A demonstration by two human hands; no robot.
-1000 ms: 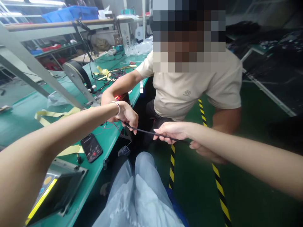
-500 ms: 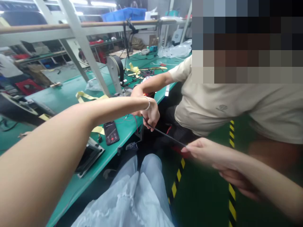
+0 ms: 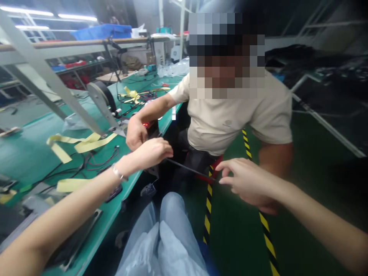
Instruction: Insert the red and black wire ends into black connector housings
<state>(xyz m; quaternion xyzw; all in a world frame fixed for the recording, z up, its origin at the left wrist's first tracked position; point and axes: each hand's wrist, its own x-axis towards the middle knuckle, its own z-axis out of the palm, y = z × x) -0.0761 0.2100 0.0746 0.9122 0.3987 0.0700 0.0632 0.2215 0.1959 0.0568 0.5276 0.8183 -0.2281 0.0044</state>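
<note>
My left hand [image 3: 156, 151], with a light bracelet on its wrist, is ahead of me by the bench edge. Its bent fingers hold a thin black cable [image 3: 188, 167] that runs to the right, slanting down. At the cable's right end is my right hand [image 3: 245, 178]. Its thumb and index finger stand apart, and the cable end meets the thumb tip. A co-worker's hand [image 3: 136, 134] is just behind my left hand, by a dark object with small red lights [image 3: 146, 124]. What that hand holds is hidden.
A person in a beige shirt [image 3: 224, 122] sits opposite. The green bench [image 3: 132, 191] on my left bears yellow strips [image 3: 71, 185], cables [image 3: 97, 165] and a reel [image 3: 105, 96]. My forearm partly covers a phone [image 3: 114, 193]. Yellow-black tape [image 3: 207, 214] marks the floor.
My view has turned right. My left hand has drawn back from beside the co-worker's hand. My right thumb and index finger, pinched on the cable before, are now apart.
</note>
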